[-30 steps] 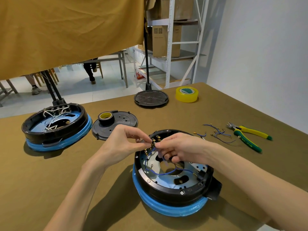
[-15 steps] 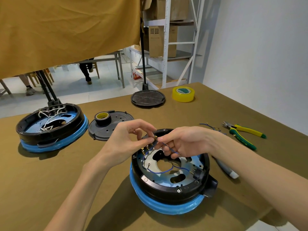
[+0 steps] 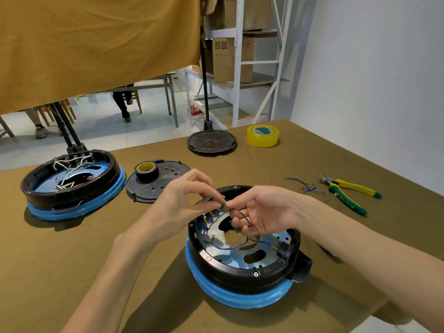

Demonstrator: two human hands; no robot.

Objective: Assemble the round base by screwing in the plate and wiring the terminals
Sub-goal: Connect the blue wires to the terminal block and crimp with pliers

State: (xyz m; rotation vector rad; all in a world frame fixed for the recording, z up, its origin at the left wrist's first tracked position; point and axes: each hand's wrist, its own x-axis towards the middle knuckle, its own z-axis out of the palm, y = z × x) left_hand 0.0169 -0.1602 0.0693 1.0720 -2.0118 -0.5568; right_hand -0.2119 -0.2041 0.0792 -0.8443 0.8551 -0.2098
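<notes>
Both grips pinching blue wire (image 3: 242,215)

The scene is evenly and brightly lit by soft daylight, seemingly from the open area behind the hanging cloth (image 3: 96,44). Soft shadows are cast toward the viewer beneath the forearms and beside the round base (image 3: 242,280) on the table (image 3: 72,260). Straight shelf posts are bowed by wide-angle distortion. Slight softness is seen at the edges; no glare is noticed.
</notes>
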